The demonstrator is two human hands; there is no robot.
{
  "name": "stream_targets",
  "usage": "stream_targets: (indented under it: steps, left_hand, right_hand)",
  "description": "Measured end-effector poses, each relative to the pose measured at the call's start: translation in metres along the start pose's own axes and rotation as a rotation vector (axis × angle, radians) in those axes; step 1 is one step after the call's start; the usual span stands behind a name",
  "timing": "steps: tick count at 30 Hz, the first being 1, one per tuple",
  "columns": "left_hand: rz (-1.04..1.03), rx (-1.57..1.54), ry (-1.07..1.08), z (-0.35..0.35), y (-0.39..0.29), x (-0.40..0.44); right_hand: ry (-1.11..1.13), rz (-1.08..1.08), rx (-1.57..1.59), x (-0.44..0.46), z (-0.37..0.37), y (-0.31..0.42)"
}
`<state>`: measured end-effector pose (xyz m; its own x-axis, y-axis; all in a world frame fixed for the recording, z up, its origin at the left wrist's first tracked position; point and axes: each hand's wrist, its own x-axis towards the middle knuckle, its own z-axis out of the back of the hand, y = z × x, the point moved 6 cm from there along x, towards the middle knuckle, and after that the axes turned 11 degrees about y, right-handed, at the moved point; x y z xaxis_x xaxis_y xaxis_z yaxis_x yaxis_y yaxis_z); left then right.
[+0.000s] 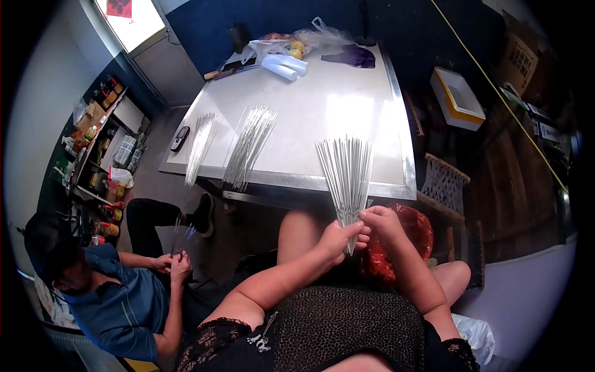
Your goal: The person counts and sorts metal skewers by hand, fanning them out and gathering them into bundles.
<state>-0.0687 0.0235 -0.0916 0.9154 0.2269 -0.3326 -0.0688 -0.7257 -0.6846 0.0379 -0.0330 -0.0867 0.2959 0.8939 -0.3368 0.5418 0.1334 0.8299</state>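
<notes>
A fanned bundle of thin silver metal skewers stands up in front of me, its narrow end low and its spread tips over the table's near edge. My left hand is wrapped round the narrow lower end. At the bundle's right side, my right hand is closed, thumb and fingers pinching at the lower skewers; exactly how many it grips is hidden. Two more bunches lie on the table: a skewer bunch left of centre and a smaller skewer bunch farther left, both jutting past the near edge.
The white table has a metal rim. A phone lies at its left; plastic bags with fruit sit at the back. A co-worker sits left, holding a few thin sticks. A red bag is beside my legs, a foam box at right.
</notes>
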Motion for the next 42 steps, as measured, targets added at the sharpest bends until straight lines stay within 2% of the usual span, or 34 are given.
stream_targets:
  steps: [4,6,10,13,19,28,35,39,42]
  left_hand:
    - [0.007,-0.019,0.005,-0.001,0.002,0.002]
    - [0.011,-0.035,0.003,-0.003,0.006,0.001]
    - [0.063,-0.021,0.029,-0.005,0.015,0.001]
    - [0.081,-0.041,0.059,-0.004,0.020,0.003]
    - [0.071,-0.011,0.093,-0.009,0.015,-0.001]
    - [0.102,-0.048,0.100,-0.008,0.016,-0.002]
    - [0.023,-0.017,0.132,-0.006,0.006,0.005]
    - [0.021,0.016,0.016,0.003,-0.004,0.013]
    - [0.020,-0.017,0.037,0.005,-0.004,0.012]
  right_hand:
    - [0.010,-0.013,0.042,0.002,-0.001,-0.004]
    - [0.116,-0.077,0.027,0.006,-0.002,-0.012]
    - [0.190,-0.135,0.149,-0.002,-0.019,-0.009]
    - [0.266,-0.177,0.112,-0.001,-0.019,-0.011]
    - [0.159,-0.122,0.063,0.001,-0.018,-0.009]
    - [0.205,-0.154,0.061,0.003,-0.012,-0.016]
    - [0.163,-0.115,0.021,0.001,-0.029,0.005]
    - [0.170,-0.120,0.079,0.018,-0.020,-0.003]
    - [0.127,-0.071,0.124,0.018,-0.019,-0.006]
